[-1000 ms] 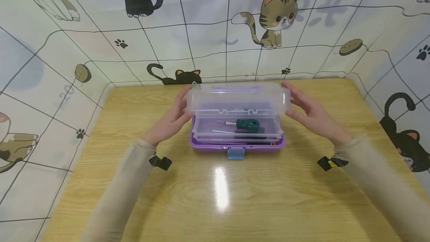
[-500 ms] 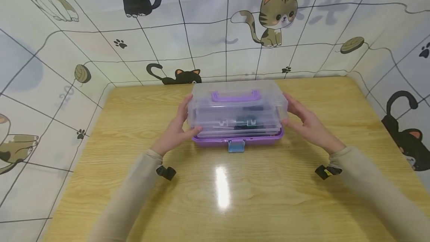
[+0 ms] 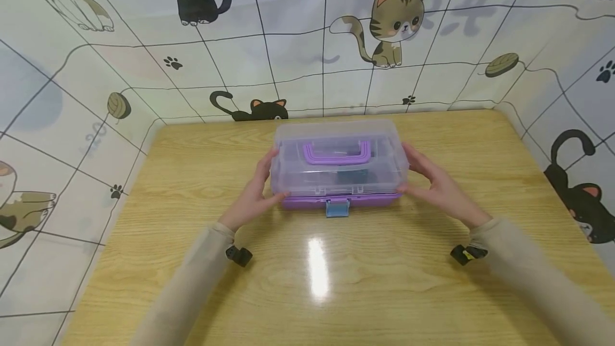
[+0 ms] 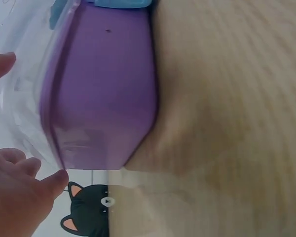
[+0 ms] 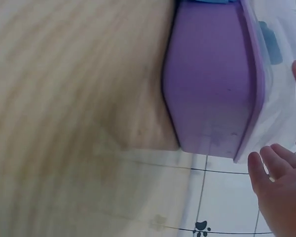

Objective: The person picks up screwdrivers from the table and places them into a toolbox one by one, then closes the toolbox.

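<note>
A toolbox with a purple base [image 3: 302, 204] stands at the table's back. Its clear lid [image 3: 336, 128], which has a purple handle [image 3: 337, 160], lies down over the base. My left hand [image 3: 250, 196] holds the lid's left end, thumb at the front corner and fingers along the side. At the opposite end my right hand [image 3: 439, 191] holds the lid the same way. A blue latch [image 3: 338, 208] hangs unfastened at the front. Through the lid the green screwdriver handle [image 3: 353, 176] shows dimly. Both wrist views show fingertips right at the lid's edge, above the purple wall [image 4: 103, 84].
The wooden table [image 3: 384, 282] stretches in front of the box, with a bright light reflection on it. Behind and at both sides stand white walls [image 3: 298, 57] printed with cats and lines. A small dark device sits on each wrist.
Both hands have swung the lid forward and down from its raised position onto the base, covering the tray and screwdriver. The handle has tipped into full view.
</note>
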Motion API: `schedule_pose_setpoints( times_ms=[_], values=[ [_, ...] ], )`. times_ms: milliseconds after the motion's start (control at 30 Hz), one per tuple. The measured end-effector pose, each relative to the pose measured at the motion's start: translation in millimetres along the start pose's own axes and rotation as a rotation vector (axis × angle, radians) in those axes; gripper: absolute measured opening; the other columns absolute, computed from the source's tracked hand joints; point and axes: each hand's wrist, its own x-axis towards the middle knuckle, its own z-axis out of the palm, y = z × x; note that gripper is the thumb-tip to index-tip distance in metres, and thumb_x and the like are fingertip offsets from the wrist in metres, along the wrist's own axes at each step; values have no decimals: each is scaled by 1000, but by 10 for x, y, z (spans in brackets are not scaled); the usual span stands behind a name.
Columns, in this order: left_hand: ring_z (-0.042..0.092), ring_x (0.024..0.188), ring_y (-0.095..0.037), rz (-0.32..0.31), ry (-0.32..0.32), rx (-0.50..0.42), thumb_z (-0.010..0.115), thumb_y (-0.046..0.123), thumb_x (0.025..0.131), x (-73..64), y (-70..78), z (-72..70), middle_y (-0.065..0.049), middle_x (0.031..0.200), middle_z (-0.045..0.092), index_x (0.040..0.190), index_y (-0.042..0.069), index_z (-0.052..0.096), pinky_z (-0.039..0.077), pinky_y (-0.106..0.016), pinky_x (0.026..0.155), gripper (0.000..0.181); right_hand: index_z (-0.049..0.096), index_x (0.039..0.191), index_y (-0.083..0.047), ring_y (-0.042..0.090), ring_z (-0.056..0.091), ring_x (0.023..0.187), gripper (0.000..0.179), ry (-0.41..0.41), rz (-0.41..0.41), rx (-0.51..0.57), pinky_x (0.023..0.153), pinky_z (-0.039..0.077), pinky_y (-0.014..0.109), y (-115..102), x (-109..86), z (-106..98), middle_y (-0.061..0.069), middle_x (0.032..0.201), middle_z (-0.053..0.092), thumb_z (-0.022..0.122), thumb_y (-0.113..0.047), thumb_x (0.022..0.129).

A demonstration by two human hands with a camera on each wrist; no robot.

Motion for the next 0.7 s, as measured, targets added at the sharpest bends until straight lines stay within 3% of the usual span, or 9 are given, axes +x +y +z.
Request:
schedule_pose_setpoints(
  times_ms=[167,433,600,700],
  values=[
    [11,132,-24,-15,-7,-15,67,-1,77,-31,-52,32,-16,147,4,138,3,13,17,-47,103,81,20,143,-10,34,38,118,91,15,-59,-26,95,30,49,120,-4,62,14,141,29,73,5,69],
    [11,132,-30,-21,19,-51,65,-6,77,51,-90,20,-20,145,5,137,0,13,19,-45,103,80,18,143,-22,28,36,121,93,25,-71,-70,94,34,45,403,99,83,2,144,24,74,-4,71],
    [9,132,-30,-43,12,-47,65,-5,77,132,-112,-10,-18,145,4,137,1,12,18,-50,102,80,16,144,-18,25,31,125,94,38,-119,-61,96,32,44,427,178,89,6,144,23,72,2,71],
    [11,131,-32,-55,10,-24,65,-3,78,170,-125,-31,-19,145,7,137,2,13,18,-51,101,80,16,144,-17,24,30,126,93,42,-93,-43,95,32,47,364,173,94,8,144,23,71,3,71]
  ],
)
